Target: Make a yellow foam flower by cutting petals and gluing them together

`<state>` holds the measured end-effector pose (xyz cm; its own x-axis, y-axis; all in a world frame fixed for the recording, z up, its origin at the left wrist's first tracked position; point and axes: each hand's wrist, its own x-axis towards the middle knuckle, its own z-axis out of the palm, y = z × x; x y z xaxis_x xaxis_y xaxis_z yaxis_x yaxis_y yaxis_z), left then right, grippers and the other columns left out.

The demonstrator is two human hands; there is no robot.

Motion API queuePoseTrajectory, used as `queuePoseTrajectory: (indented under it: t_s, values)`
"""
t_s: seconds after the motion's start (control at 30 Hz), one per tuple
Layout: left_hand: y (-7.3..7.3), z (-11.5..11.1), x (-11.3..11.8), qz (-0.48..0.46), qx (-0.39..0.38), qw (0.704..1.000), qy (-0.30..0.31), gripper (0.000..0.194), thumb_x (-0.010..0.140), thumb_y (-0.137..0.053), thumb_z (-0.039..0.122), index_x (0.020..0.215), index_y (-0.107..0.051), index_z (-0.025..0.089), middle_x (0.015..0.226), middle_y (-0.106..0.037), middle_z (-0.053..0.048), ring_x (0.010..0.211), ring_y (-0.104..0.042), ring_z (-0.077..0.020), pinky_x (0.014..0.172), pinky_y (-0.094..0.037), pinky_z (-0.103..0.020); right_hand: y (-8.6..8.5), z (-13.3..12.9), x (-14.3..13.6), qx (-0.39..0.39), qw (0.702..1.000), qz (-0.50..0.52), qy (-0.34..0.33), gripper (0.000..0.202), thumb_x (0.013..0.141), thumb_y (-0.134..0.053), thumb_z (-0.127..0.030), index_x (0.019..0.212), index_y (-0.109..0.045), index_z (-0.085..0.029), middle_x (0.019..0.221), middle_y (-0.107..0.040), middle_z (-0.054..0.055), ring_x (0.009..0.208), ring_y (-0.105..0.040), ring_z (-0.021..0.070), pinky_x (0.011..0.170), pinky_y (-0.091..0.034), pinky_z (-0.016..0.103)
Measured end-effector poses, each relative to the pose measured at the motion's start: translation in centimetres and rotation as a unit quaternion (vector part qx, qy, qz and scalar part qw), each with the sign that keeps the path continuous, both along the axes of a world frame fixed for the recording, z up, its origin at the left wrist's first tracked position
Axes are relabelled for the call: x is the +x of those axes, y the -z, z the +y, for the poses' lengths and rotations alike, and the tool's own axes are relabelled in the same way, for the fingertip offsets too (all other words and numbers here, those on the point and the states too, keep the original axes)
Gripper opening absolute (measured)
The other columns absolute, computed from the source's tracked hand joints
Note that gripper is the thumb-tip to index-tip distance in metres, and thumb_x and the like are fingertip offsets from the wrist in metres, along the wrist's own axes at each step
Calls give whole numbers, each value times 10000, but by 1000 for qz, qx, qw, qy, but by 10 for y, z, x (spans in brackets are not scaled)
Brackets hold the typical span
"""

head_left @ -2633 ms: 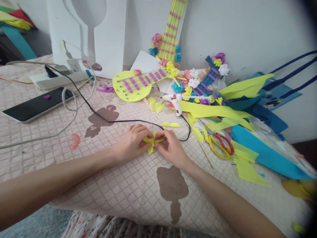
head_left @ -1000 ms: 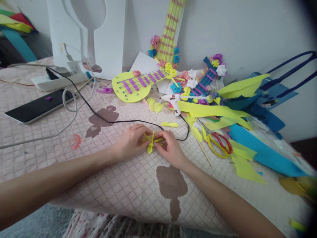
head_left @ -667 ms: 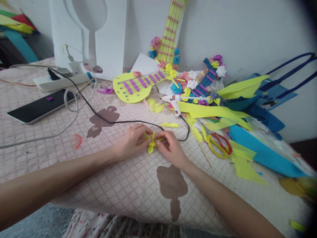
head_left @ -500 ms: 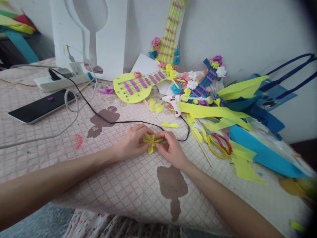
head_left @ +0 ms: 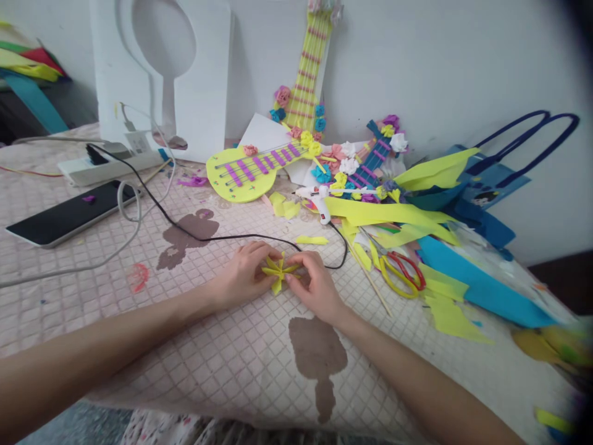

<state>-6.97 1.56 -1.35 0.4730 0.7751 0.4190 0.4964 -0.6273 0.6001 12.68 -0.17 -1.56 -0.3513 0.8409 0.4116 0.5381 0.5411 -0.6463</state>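
Between my two hands is a small yellow paper flower (head_left: 279, 272) with narrow petals spread like a star, close to the quilted cloth. My left hand (head_left: 245, 275) pinches its left petals between thumb and fingers. On the other side, my right hand (head_left: 317, 284) is closed on the right petals, thumb near the flower's centre. Just beyond the hands lies a folded yellow paper strip (head_left: 312, 240). Behind that, a white glue gun (head_left: 320, 201) rests on the table, its black cord (head_left: 241, 236) running left past my hands.
Yellow-handled scissors (head_left: 402, 278), a wooden stick (head_left: 373, 278) and yellow and blue paper (head_left: 486, 281) lie to the right. A yellow paper guitar (head_left: 243, 185) is at the back. At the left are a phone (head_left: 69, 213) and a power strip (head_left: 109, 167). A blue bag (head_left: 491, 179) stands far right.
The camera view has tilted up and shifted slightly, so everything sits a little lower and further left. Both hands keep hold of the paper flower with almost no movement.
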Motion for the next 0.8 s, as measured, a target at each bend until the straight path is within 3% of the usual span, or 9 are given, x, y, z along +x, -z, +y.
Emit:
queuePoseTrajectory:
  t_s: [0.3,0.47,0.57,0.67,0.73,0.8]
  values:
    - [-2,0,0,-1,-3,1000,2,214,747,-574,148,960,-574,165,929,-621,-61,931,-565,-206,826,-458,-352,-10,-2,1,51,997,62,3,181,818,-519,-138,976,-551,-220,957,-588,55,937,-548,190,814,-472,376]
    - [-1,1,0,11,6,1000,2,168,774,-543,171,939,-573,166,920,-633,-63,903,-576,-205,820,-469,-372,-24,-3,27,95,990,104,32,156,837,-514,-153,969,-563,-219,962,-594,50,905,-583,165,785,-497,332]
    - [-1,1,0,19,7,1000,5,182,785,-544,210,962,-573,176,952,-636,-65,921,-585,-209,817,-484,-367,-29,-15,63,108,975,140,136,131,837,-539,-189,958,-587,-206,958,-597,53,887,-593,169,795,-495,346]
    - [-1,2,-1,17,5,1000,6,197,791,-547,244,978,-576,187,982,-636,-66,924,-600,-207,806,-504,-345,-25,-37,113,111,927,199,297,139,833,-563,-249,951,-598,-184,940,-608,58,860,-599,171,799,-490,361]
    - [0,3,-2,13,7,1000,7,212,789,-556,276,987,-581,205,991,-640,-57,920,-609,-211,801,-513,-339,-19,-57,153,135,871,220,417,157,796,-605,-273,920,-597,-176,898,-612,49,822,-590,169,786,-481,367]
    - [2,4,-2,16,7,1000,-1,228,783,-568,314,989,-586,219,996,-647,-50,933,-613,-224,828,-511,-359,-11,-81,196,191,792,251,522,212,738,-651,-264,918,-575,-184,878,-582,29,787,-573,163,790,-475,385]
